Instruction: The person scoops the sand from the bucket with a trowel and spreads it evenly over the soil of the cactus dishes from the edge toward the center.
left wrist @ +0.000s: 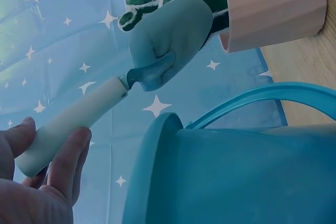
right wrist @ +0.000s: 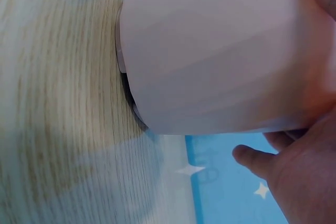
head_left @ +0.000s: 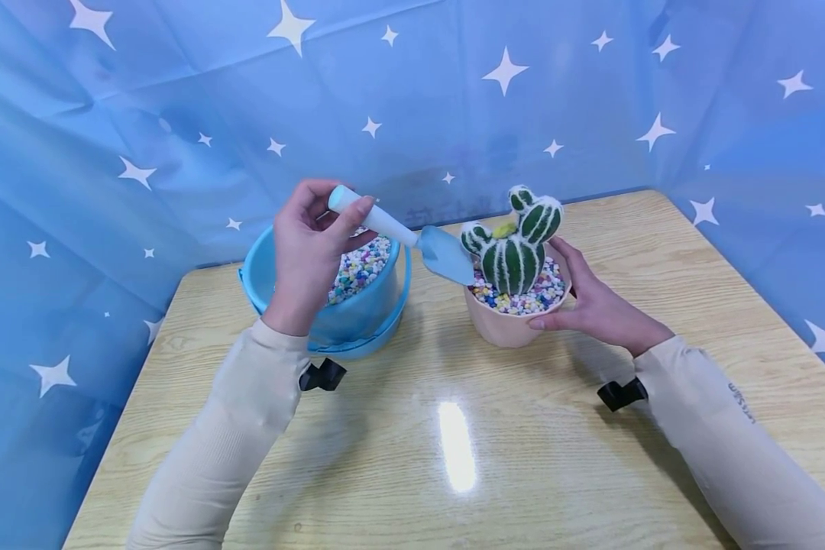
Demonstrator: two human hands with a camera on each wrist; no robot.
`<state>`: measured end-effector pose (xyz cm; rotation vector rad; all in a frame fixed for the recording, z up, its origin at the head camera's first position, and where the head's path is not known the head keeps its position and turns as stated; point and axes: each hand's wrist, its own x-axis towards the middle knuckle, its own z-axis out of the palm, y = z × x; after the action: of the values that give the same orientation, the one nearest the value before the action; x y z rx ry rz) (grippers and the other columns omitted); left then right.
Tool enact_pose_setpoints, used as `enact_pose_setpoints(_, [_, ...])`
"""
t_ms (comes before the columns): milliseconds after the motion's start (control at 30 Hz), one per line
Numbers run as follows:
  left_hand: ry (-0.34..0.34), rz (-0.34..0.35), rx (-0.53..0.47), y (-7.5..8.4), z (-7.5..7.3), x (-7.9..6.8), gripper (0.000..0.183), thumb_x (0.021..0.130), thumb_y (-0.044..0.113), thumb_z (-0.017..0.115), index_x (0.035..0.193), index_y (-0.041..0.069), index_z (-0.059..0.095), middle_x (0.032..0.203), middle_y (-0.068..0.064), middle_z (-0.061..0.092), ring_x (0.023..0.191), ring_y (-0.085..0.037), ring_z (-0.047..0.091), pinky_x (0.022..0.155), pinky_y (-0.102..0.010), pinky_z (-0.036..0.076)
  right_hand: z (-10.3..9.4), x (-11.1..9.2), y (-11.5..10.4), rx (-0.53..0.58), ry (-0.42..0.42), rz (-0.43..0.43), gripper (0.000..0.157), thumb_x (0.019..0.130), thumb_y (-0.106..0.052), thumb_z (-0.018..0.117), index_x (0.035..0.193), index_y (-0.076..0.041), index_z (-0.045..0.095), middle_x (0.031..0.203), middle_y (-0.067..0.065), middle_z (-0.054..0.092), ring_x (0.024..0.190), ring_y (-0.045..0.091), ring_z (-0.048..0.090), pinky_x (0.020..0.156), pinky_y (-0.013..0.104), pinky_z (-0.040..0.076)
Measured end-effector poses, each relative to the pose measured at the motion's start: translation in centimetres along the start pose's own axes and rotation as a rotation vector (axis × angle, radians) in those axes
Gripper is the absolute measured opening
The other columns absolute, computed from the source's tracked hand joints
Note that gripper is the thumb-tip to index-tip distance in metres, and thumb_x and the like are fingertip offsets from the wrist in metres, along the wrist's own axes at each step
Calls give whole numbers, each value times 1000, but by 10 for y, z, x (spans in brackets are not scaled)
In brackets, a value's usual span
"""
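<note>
My left hand (head_left: 311, 244) grips the pale handle of a small blue trowel (head_left: 447, 255) above the bucket. The trowel's blade slants down to the left rim of a pink flowerpot (head_left: 502, 327). In that pot stands a green cactus (head_left: 512, 263) with white fuzzy ribs, surrounded by multicoloured pebbles (head_left: 532, 298). From the left wrist, the back of the blade (left wrist: 173, 35) covers part of the cactus; whether it carries pebbles is hidden. My right hand (head_left: 594, 304) holds the pot's right side, thumb in front and fingers behind. The right wrist view shows the pot wall (right wrist: 220, 56) close up.
A blue bucket (head_left: 351, 327) holding more coloured pebbles (head_left: 360, 267) stands left of the pot, its handle lowered at the front. Both rest on a wooden table (head_left: 385, 458). A blue curtain (head_left: 440, 92) with white stars hangs behind and along the sides.
</note>
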<state>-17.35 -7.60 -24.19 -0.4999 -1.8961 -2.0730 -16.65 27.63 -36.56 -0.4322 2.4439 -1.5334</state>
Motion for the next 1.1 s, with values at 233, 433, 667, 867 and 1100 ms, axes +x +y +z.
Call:
enact_pose_setpoints(233, [55, -11, -20, 2, -13, -2, 29, 91, 11, 73, 111, -3, 57, 105, -18, 65, 92, -31, 66, 77, -45, 61, 0, 1, -1, 10, -2, -4, 121, 79, -14, 85, 156, -35, -7, 161, 2, -10, 146, 35, -2, 112, 69, 14])
enact_pose_setpoints(433, [148, 60, -83, 13, -34, -4, 19, 91, 5, 71, 107, -1, 62, 102, -20, 64, 98, -33, 66, 77, -44, 61, 0, 0, -3, 4, -9, 8, 121, 80, -14, 84, 156, -35, -9, 161, 1, -11, 146, 35, -2, 112, 69, 16])
enact_pose_setpoints(667, [292, 122, -170, 30, -70, -6, 24, 88, 0, 72, 109, -8, 64, 100, -23, 65, 94, -34, 66, 74, -42, 62, -2, -2, -2, 20, -2, -44, 118, 81, -8, 83, 157, -28, -5, 159, 8, -2, 145, 36, 7, 112, 67, 19])
enact_pose_setpoints(867, [411, 148, -136, 38, -102, -9, 31, 84, 5, 78, 110, -9, 66, 100, -26, 65, 87, -33, 67, 72, -42, 61, -3, 1, -2, 16, -13, -46, 118, 81, -9, 83, 157, -28, -5, 159, 6, -2, 145, 34, 5, 112, 68, 18])
enact_pose_setpoints(1100, [471, 107, -74, 48, -129, -4, 35, 79, 7, 82, 111, -2, 71, 101, -26, 66, 87, -32, 68, 70, -42, 59, -3, 1, -2, 6, -16, -32, 118, 81, -9, 82, 157, -27, -6, 160, 6, -4, 146, 32, 0, 112, 69, 15])
